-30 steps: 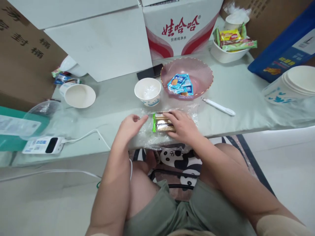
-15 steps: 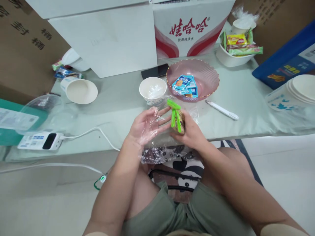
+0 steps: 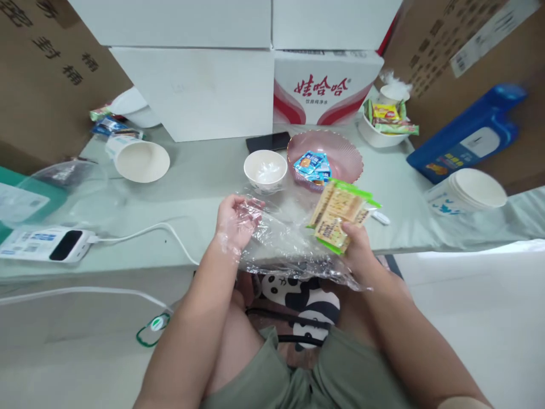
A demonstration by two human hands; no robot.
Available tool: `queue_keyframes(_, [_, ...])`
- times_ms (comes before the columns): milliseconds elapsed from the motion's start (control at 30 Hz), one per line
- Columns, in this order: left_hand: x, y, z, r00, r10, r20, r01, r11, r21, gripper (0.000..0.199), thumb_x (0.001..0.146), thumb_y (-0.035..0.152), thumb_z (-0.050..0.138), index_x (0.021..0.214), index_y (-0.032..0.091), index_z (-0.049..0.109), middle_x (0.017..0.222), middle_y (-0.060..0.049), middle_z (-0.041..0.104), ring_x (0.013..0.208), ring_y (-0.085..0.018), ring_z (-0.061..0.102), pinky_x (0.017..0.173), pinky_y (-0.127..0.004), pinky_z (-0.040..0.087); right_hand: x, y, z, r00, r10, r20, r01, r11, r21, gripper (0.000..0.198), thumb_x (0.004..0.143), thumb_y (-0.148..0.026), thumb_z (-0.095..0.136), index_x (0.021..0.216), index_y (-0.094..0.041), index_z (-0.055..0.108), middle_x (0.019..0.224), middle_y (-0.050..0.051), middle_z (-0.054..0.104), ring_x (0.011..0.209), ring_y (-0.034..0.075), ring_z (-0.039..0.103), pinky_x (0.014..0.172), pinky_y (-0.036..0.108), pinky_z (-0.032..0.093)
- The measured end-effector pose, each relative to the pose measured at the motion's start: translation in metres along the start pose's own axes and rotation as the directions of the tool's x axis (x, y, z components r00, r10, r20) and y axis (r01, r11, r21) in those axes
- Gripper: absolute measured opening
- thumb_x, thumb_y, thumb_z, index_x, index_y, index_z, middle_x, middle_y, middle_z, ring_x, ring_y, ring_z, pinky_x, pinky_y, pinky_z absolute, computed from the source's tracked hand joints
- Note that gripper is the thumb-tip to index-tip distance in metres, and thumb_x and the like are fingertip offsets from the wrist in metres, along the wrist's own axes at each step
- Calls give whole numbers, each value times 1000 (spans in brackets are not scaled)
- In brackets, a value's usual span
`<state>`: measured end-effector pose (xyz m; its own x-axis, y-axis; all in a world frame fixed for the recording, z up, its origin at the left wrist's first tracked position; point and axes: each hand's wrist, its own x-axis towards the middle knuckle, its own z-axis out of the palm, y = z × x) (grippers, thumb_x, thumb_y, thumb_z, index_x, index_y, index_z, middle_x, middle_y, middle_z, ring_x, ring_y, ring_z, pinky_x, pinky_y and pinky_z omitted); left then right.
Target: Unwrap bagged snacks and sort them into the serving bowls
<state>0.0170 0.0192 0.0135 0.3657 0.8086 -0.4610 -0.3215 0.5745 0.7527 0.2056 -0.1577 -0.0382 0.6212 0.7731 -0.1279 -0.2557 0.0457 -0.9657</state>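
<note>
My right hand grips packets of crackers with bright green edges, the thumb pressed on their front. My left hand has curled fingers closed on a sheet of clear plastic wrap. The wrap stretches from there toward my right wrist and hangs over the table's front edge. Just beyond it stand a white paper bowl with clear plastic inside and a pink scalloped bowl holding several small blue sachets. Behind the crackers, a white-handled cutter is partly hidden.
A phone lies before white boxes. Snacks fill a white tub at the back right, near a blue bottle and stacked paper cups. At left are a tipped paper cup and a corded power bank.
My right hand has moved right and turned the cracker packets face-up. My left hand has shifted left and its fingers have curled, so the plastic wrap now spreads between the hands.
</note>
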Motion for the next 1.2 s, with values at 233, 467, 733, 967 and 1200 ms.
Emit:
queue_keyframes(233, [-10, 13, 6, 984, -164, 66, 171, 977, -127, 5, 62, 17, 59, 67, 17, 57, 66, -2, 65, 66, -15, 69, 37, -18, 33, 55, -65, -1, 894, -436, -108, 380, 863, -332, 39, 80, -48, 66, 112, -25, 63, 108, 7, 71, 109, 30, 70, 90, 50, 60])
queue_keyframes(467, [-12, 5, 2, 948, -13, 319, 52, 992, -113, 8, 58, 20, 56, 53, 19, 50, 79, -7, 68, 84, -22, 70, 69, -33, 59, 134, -92, 26, 841, -476, 257, 390, 205, -897, 57, 72, -26, 74, 128, -23, 63, 129, 15, 56, 122, 38, 58, 105, 61, 45])
queue_keyframes(733, [-17, 18, -17, 899, 20, 437, 34, 993, -117, 16, 53, 27, 54, 46, 21, 42, 79, -10, 62, 96, -30, 67, 88, -57, 59, 36, -24, 23, 820, -562, 108, 479, 571, -666, 23, 89, -35, 60, 110, -25, 58, 98, 6, 63, 95, 24, 65, 92, 48, 56])
queue_keyframes(967, [-19, 20, -30, 966, 70, 250, -55, 996, -68, 41, 57, 50, 63, 48, 21, 36, 70, -8, 59, 82, -28, 61, 74, -56, 60, 40, 35, 13, 986, -12, 164, 59, 956, -286, 74, 69, -48, 82, 132, -31, 48, 141, 13, 55, 124, 30, 62, 89, 47, 61])
queue_keyframes(1200, [-19, 11, -35, 996, 83, 30, -85, 993, 81, 72, 62, 85, 53, 59, 21, 20, 55, 2, 22, 62, -17, 42, 72, -50, 52, 35, 20, 42, 870, 57, 490, 72, 968, -240, 48, 72, -48, 82, 110, -26, 62, 147, 14, 57, 123, 29, 64, 88, 45, 61])
